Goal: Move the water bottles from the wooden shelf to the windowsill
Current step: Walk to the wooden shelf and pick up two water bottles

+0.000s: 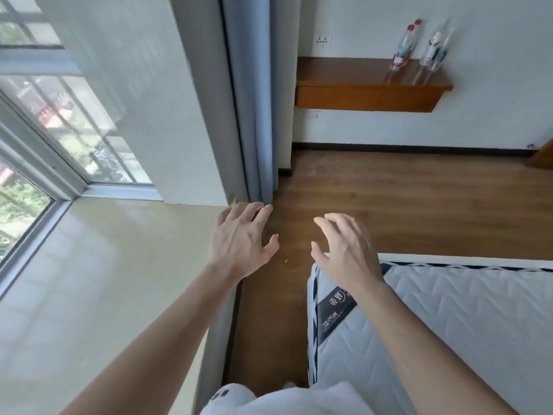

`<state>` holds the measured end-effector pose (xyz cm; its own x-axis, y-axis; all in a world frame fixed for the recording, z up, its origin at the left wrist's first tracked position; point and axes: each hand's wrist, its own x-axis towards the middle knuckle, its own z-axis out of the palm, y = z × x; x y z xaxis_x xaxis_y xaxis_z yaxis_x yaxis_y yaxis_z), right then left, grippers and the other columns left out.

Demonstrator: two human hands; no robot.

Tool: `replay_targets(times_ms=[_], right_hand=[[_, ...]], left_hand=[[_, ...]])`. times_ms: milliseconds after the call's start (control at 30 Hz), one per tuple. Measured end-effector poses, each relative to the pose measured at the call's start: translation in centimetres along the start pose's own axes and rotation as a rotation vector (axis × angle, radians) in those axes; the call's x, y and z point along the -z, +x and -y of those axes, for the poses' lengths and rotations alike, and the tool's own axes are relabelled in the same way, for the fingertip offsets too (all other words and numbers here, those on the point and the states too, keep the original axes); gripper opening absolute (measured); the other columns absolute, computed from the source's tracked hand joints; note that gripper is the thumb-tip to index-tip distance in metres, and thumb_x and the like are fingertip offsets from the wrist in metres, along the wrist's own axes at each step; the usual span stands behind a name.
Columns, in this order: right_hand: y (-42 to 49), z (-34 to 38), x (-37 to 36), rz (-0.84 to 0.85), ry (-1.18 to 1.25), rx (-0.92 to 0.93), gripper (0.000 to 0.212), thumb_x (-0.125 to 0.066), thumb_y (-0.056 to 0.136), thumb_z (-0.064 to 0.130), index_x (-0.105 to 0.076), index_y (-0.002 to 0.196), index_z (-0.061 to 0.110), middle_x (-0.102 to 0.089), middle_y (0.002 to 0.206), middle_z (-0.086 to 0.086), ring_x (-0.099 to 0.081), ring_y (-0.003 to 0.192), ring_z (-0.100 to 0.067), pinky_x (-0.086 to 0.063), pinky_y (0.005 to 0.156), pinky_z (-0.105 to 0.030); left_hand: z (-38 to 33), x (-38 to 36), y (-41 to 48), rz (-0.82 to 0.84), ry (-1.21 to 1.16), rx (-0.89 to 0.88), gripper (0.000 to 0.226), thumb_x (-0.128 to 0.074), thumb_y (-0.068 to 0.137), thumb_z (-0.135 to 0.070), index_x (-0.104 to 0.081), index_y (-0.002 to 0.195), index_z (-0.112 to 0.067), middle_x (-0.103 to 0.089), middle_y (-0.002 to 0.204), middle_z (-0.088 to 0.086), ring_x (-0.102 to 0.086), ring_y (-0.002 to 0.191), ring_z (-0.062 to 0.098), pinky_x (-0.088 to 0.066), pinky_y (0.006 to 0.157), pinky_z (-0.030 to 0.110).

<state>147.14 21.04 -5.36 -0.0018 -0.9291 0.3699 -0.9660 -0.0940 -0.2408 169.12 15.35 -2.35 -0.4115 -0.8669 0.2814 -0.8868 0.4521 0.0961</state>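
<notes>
Several clear water bottles stand upright at the right end of a wooden shelf [338, 76] fixed to the far wall. One pair has red caps [404, 47]; the other pair [436, 44] looks clear on top. The wide cream windowsill [98, 265] fills the lower left and holds nothing. My left hand [242, 238] hovers over the sill's right edge, fingers spread, holding nothing. My right hand [344, 247] hangs open above the floor and the mattress corner. Both hands are far from the bottles.
A grey-blue curtain [254, 100] hangs between the window wall and the shelf. A white quilted mattress [449, 324] lies at the lower right. Wood floor [404, 199] runs between the mattress and the far wall. Wall sockets [323, 39] sit above and below the shelf.
</notes>
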Motion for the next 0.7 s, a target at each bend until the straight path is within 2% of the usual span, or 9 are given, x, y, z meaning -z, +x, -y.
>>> replay_targets(times_ms=[300,467,700], right_hand=[[8.6,-5.2,-3.1,0.038,-0.049,-0.107,0.039,-0.072,0.081,0.030,-0.067,0.118,0.017,-0.064,0.116,-0.004,-0.060,0.108,-0.026,-0.052,0.088,-0.038],[16.1,-7.6,-5.5,0.048,-0.093,-0.122,0.041,-0.065,0.086,0.034,-0.064,0.124,0.018,-0.062,0.122,-0.003,-0.059,0.113,-0.024,-0.050,0.093,-0.038],[28.4,-10.6,-8.8,0.008,-0.151,-0.216,0.042,-0.061,0.088,0.038,-0.064,0.125,0.019,-0.063,0.123,-0.003,-0.060,0.112,-0.023,-0.050,0.098,-0.038]], left_hand=[[1.3,-4.1,11.1,0.026,0.006,-0.040,0.054,-0.052,0.082,-0.051,-0.059,0.126,-0.020,-0.064,0.125,-0.003,-0.058,0.112,0.025,-0.046,0.094,0.042],[3.6,-7.1,19.5,0.019,-0.016,-0.084,0.053,-0.050,0.083,-0.051,-0.059,0.125,-0.019,-0.064,0.124,-0.002,-0.059,0.111,0.025,-0.046,0.096,0.043],[6.9,-10.0,33.7,0.043,-0.081,-0.155,0.055,-0.047,0.083,-0.052,-0.060,0.126,-0.020,-0.064,0.124,-0.003,-0.060,0.111,0.025,-0.047,0.095,0.044]])
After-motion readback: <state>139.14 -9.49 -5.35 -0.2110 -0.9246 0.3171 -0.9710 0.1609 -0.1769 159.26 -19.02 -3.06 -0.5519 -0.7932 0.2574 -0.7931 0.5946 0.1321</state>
